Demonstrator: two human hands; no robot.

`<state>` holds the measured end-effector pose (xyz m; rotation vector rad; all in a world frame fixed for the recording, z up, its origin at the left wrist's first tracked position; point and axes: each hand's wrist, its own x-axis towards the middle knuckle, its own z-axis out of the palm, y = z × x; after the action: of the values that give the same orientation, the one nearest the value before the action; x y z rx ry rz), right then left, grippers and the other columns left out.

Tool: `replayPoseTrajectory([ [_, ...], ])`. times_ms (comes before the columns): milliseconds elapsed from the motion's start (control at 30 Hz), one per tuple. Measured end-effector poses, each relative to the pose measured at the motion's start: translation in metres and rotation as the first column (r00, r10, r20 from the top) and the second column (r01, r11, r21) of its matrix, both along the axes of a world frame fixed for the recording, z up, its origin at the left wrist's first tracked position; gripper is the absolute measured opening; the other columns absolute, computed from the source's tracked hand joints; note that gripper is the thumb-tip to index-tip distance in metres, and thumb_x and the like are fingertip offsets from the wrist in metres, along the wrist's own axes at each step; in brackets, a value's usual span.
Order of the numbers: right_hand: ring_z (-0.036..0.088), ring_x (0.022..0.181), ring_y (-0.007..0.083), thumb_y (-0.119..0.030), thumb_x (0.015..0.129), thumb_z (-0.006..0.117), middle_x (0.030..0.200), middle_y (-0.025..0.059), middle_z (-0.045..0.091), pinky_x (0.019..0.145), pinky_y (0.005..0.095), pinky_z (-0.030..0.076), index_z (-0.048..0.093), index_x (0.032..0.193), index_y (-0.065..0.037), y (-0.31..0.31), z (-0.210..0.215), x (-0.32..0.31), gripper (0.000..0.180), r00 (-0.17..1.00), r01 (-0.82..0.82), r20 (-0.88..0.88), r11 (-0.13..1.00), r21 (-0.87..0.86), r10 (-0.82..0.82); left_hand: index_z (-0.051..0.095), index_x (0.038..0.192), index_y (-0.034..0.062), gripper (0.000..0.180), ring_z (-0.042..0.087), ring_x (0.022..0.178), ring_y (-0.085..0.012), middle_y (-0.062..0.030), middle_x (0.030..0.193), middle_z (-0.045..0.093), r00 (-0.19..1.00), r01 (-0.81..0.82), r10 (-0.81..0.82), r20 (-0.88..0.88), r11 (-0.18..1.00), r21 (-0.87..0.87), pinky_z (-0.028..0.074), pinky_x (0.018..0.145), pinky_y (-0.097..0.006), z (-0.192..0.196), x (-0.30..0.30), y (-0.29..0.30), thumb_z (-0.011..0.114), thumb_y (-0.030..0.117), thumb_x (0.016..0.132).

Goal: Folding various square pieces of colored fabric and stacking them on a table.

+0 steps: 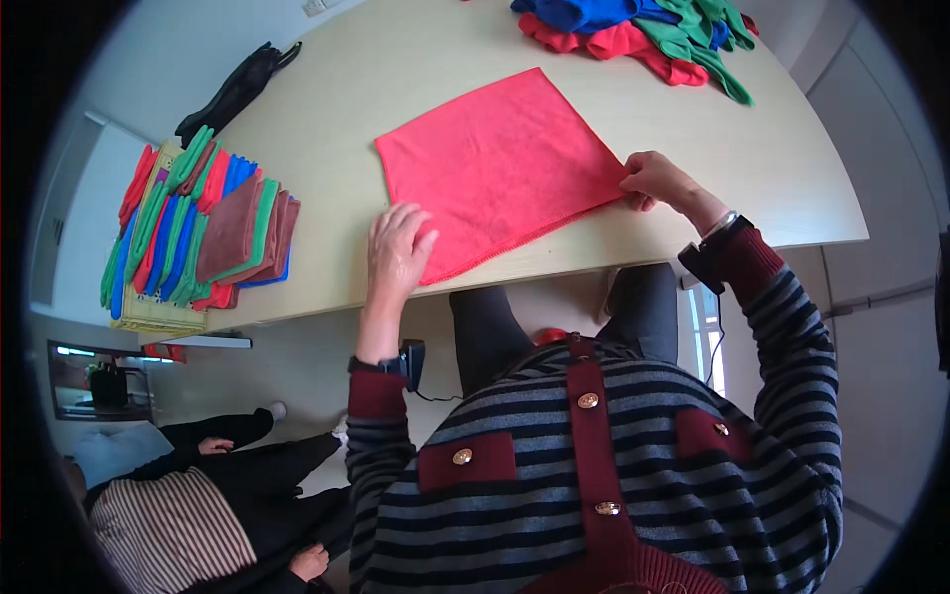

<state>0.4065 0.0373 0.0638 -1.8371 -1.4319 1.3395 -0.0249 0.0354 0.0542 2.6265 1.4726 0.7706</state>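
A red cloth (pixel 505 163) lies spread on the table in front of me, its stitched near edge running at a slant from lower left to right. My right hand (pixel 658 181) pinches the cloth's right corner between thumb and fingers. On the left edge of the cloth rests my left hand (pixel 399 247), palm down, its fingers stretched out and the thumb apart. The cloth looks flat, with faint wrinkles across its middle.
Folded cloths (pixel 237 228) in several colours fill a yellow basket (pixel 163 315) at the table's left. A loose heap of cloths (pixel 633 35) lies at the far right. Beyond the basket is a black object (pixel 237 89). Two people (pixel 178 515) sit at lower left.
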Motion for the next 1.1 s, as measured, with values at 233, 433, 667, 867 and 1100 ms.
replayPoseTrajectory([
  [233, 0.066, 0.06, 0.0139, -0.012, 0.093, 0.063, 0.072, 0.0059, 0.067, 0.055, 0.0258, 0.053, 0.063, 0.097, -0.002, -0.023, 0.002, 0.001, 0.011, 0.998, 0.025, -0.061, 1.0, 0.012, -0.025, 0.068, 0.102, 0.0027, 0.025, 0.06, 0.105, -0.0315, -0.0121, 0.11, 0.065, 0.993, -0.04, 0.043, 0.111, 0.999, -0.03, 0.048, 0.093, -0.041, -0.007, 0.013, -0.072, 0.076, 0.009, 0.079],
  [433, 0.064, 0.057, 0.0135, -0.013, 0.093, 0.063, 0.071, 0.0055, 0.066, 0.051, 0.0259, 0.051, 0.063, 0.095, -0.002, -0.028, 0.0, 0.0, 0.011, 0.993, 0.07, -0.093, 0.997, 0.045, -0.066, 0.066, 0.095, 0.0061, 0.019, 0.06, 0.097, -0.0302, -0.0103, 0.105, 0.063, 0.994, -0.022, 0.014, 0.108, 0.997, 0.076, 0.049, 0.085, -0.04, -0.014, 0.001, -0.072, 0.074, 0.008, 0.079],
  [667, 0.064, 0.056, 0.0133, -0.013, 0.093, 0.063, 0.07, 0.0053, 0.065, 0.05, 0.0255, 0.05, 0.062, 0.094, -0.003, -0.029, -0.006, 0.002, 0.01, 0.991, 0.079, -0.113, 0.995, 0.067, -0.071, 0.064, 0.089, 0.0041, 0.01, 0.061, 0.093, -0.031, -0.0108, 0.099, 0.064, 1.0, 0.005, -0.005, 0.001, 0.993, 0.12, 0.049, 0.083, -0.042, -0.007, 0.008, -0.078, 0.07, 0.005, 0.081],
  [867, 0.064, 0.059, 0.0123, -0.015, 0.094, 0.064, 0.073, 0.0044, 0.066, 0.052, 0.0248, 0.051, 0.063, 0.096, -0.003, -0.028, -0.006, 0.012, 0.012, 0.994, 0.085, -0.083, 0.992, 0.095, -0.077, 0.064, 0.089, 0.0047, 0.008, 0.061, 0.093, -0.0314, -0.0114, 0.099, 0.064, 0.999, 0.023, -0.029, 0.043, 0.991, 0.131, 0.049, 0.083, -0.042, -0.001, 0.014, -0.066, 0.068, 0.005, 0.082],
  [1100, 0.065, 0.058, 0.0171, -0.021, 0.091, 0.067, 0.07, 0.0105, 0.068, 0.052, 0.0292, 0.053, 0.065, 0.088, 0.003, -0.021, -0.017, -0.001, 0.025, 0.998, 0.019, 0.047, 0.982, 0.189, -0.028, 0.066, 0.089, 0.0054, 0.006, 0.06, 0.1, -0.0302, -0.0116, 0.098, 0.065, 0.994, 0.089, -0.086, -0.066, 0.995, 0.051, 0.046, 0.091, -0.044, -0.009, -0.018, -0.076, 0.062, 0.008, 0.086],
])
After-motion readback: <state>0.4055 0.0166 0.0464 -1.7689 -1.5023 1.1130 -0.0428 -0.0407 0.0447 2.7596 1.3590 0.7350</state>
